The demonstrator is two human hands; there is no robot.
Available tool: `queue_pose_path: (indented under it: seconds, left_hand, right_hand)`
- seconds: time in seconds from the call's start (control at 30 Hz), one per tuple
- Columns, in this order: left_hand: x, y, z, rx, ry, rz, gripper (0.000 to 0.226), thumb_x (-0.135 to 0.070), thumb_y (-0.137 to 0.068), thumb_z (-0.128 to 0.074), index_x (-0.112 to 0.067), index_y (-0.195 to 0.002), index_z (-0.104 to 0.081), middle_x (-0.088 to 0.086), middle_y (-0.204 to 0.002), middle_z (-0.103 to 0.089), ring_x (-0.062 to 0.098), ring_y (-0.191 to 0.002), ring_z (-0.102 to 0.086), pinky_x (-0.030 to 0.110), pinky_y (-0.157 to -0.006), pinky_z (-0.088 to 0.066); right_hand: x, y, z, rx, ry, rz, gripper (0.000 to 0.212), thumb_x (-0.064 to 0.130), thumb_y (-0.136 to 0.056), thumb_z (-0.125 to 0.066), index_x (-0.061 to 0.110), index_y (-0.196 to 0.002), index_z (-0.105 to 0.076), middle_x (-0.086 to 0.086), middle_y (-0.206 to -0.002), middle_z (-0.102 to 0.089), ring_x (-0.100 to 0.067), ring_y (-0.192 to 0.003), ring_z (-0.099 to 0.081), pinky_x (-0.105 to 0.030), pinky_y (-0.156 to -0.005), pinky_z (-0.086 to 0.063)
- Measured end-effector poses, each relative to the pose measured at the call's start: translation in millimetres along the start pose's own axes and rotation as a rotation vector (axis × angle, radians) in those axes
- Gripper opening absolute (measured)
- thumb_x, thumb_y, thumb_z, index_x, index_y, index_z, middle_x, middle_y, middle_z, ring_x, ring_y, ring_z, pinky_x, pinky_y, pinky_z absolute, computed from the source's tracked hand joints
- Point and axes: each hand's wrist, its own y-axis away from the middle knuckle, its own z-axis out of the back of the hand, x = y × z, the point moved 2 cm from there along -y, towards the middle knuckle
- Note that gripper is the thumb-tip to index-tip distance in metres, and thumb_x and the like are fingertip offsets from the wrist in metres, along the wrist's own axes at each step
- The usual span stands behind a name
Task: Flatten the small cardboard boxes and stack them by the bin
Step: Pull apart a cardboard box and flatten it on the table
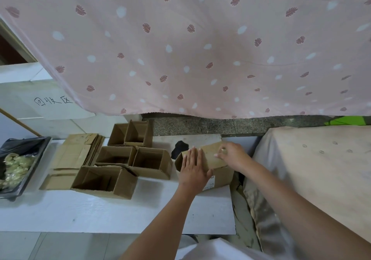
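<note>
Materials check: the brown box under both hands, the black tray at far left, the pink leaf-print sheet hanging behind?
Brown box under both hands: corrugated cardboard, matte, going by its creased panels and white printed label. Black tray at far left: probably thin glossy plastic, since its rim catches the light; it could be film lining. Pink leaf-print sheet: woven fabric, matte, hanging in soft folds with a wavy hem.

Colours and patterns, head view.
Curtain (180,48): pale pink, printed with dark rose leaf motifs and whitish oval spots. Cardboard boxes (124,159): plain brown; flattened stack (74,155) same brown. Box under the hands (216,159): brown, small white label on one side. Board (100,209): white. Bin liner (26,145): glossy black. Floor strip (220,125): speckled grey. Cloth at right (311,169): beige, faint grey marks.
</note>
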Motion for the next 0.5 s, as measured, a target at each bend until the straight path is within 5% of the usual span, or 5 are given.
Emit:
queue_pose_path:
  seconds: [0.13,0.2,0.33,0.5]
  left_hand:
    - [-1,3,6,0.004,0.012,0.007,0.085,-0.063,-0.101,-0.025,-0.013,-0.159,0.012,0.013,-0.166,0.016,0.027,-0.153,0.019,0.041,-0.123,0.01]
    - [0,3,8,0.005,0.02,0.009,0.086,-0.064,-0.1,-0.028,-0.014,-0.16,0.01,0.013,-0.167,0.014,0.027,-0.153,0.016,0.041,-0.123,0.009]
    - [4,4,10,0.021,0.026,0.001,0.086,-0.064,-0.1,-0.029,-0.014,-0.16,0.009,0.012,-0.167,0.012,0.026,-0.154,0.013,0.041,-0.125,0.007]
    - [7,5,20,-0.006,0.044,-0.008,0.077,-0.059,-0.102,-0.03,-0.015,-0.161,-0.007,0.011,-0.168,-0.004,0.025,-0.155,0.003,0.043,-0.125,0.003]
  right_hand:
    - [11,-2,-4,0.074,0.047,-0.048,0.043,0.047,-0.09,-0.067,0.011,-0.114,-0.063,-0.009,-0.129,-0.05,-0.022,-0.101,-0.056,-0.028,-0.08,-0.041]
    - [15,-4,-5,0.107,0.102,-0.059,0.04,0.036,-0.097,-0.058,0.009,-0.125,-0.058,-0.012,-0.137,-0.041,-0.024,-0.105,-0.056,-0.026,-0.082,-0.04]
    - [20,-5,-7,0.117,0.082,-0.026,0.037,0.015,-0.097,-0.056,0.008,-0.133,-0.055,-0.013,-0.131,-0.055,-0.024,-0.104,-0.061,-0.028,-0.078,-0.047]
    - [28,-3,-9,-0.029,-0.031,-0.004,0.041,0.023,-0.089,-0.073,0.014,-0.126,-0.059,-0.009,-0.116,-0.064,-0.018,-0.092,-0.06,-0.03,-0.083,-0.051]
